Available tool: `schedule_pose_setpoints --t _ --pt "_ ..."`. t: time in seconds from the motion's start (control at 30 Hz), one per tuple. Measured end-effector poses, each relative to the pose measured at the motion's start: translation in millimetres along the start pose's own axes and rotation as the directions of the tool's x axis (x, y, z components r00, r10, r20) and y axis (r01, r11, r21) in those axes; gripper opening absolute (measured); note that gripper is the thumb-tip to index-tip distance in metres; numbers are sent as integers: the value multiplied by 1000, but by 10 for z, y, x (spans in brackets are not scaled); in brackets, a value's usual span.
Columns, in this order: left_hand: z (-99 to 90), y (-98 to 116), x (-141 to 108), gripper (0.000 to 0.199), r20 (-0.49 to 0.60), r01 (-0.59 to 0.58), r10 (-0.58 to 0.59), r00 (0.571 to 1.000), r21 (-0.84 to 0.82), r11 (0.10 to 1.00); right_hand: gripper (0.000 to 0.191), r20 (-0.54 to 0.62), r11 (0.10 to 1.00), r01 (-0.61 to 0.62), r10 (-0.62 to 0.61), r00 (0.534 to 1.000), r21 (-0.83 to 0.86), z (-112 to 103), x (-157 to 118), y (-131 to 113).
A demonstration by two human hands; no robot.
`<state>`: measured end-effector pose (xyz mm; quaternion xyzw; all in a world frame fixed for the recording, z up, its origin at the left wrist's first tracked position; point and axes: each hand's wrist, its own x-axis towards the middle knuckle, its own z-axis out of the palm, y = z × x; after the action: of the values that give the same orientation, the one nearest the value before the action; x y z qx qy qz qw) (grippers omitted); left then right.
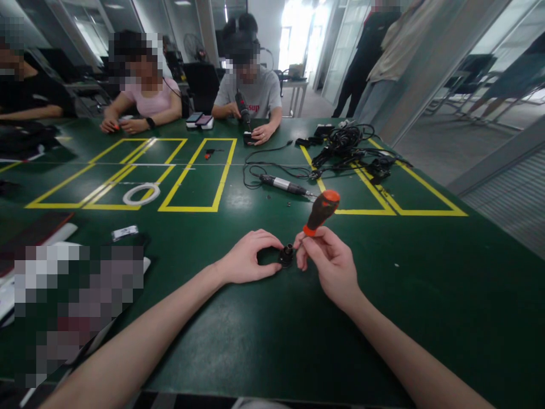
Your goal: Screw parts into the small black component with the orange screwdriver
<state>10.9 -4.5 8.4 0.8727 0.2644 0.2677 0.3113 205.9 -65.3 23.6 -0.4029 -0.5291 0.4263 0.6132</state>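
My left hand (251, 255) rests on the green table with thumb and fingers closed on a small black round part (285, 257), which has a short upright stub on top. In my right hand (330, 258) is a screwdriver (322, 211) with a black and orange handle. The handle tilts up and to the right, and the fingers pinch it near the shaft. The screwdriver's tip is hidden by the fingers, close to the black part's right side; I cannot tell whether it touches.
Ahead lies a corded electric screwdriver (283, 184), with a heap of black cables (344, 142) behind it. A white ring-shaped coil (141, 194) sits left, within yellow tape outlines. Across the table, one person holds a power drill (242, 107); another person (145, 96) sits beside them.
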Motion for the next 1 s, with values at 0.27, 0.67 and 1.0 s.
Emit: schedule_pose_setpoints --t 0.27,0.67,1.0 --pt "-60 2 13 24 3 73 -73 997 -111 991 32 -28 1000 6 -6 1000 -1 10 0 -7" --pt "-27 -3 35 23 -13 58 -60 998 -126 990 21 19 994 67 -65 998 -84 -20 16 -57" --pt "-29 -6 37 22 0 63 -63 998 -69 996 22 -5 998 42 -42 999 -44 -21 -17 18"
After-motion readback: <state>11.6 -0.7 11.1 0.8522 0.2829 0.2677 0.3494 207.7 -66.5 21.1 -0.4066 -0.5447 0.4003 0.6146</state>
